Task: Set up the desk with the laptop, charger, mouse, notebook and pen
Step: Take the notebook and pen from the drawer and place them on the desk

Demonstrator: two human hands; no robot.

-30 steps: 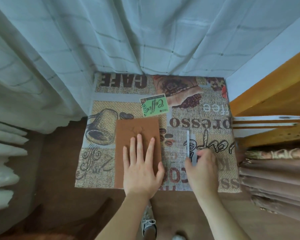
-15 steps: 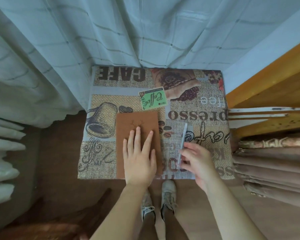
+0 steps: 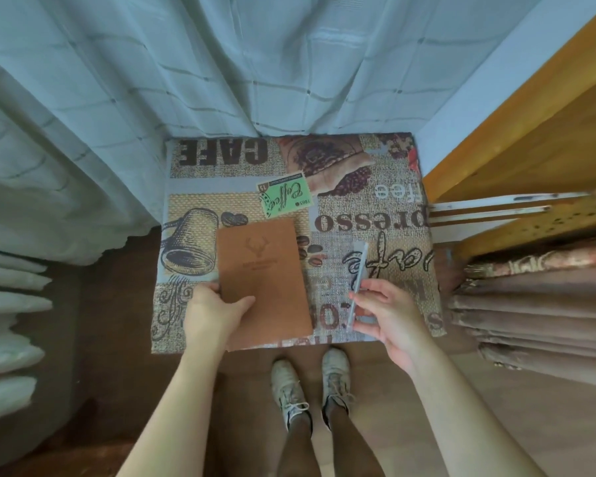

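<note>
A brown notebook point(image 3: 264, 277) with a stamped deer head lies tilted on the small desk point(image 3: 386, 208), which is covered by a coffee-print cloth. My left hand point(image 3: 214, 311) grips the notebook's near left corner, thumb on the cover. Right of the notebook, my right hand point(image 3: 386, 315) pinches a thin pale grey pen point(image 3: 358, 273) between thumb and fingers, its tip pointing away over the cloth. No laptop, charger or mouse is in view.
Pale curtains point(image 3: 221, 80) hang behind and to the left of the desk. A yellow wooden shelf unit point(image 3: 537, 139) stands at the right, with folded brown fabric point(image 3: 537, 304) below it. My feet in pale shoes point(image 3: 310, 387) stand on the wooden floor at the desk's near edge.
My left hand went from lying flat on the notebook to gripping its left corner, and the notebook turned slightly. My right hand shifted the pen to a slanted hold. The camera view pulled back.
</note>
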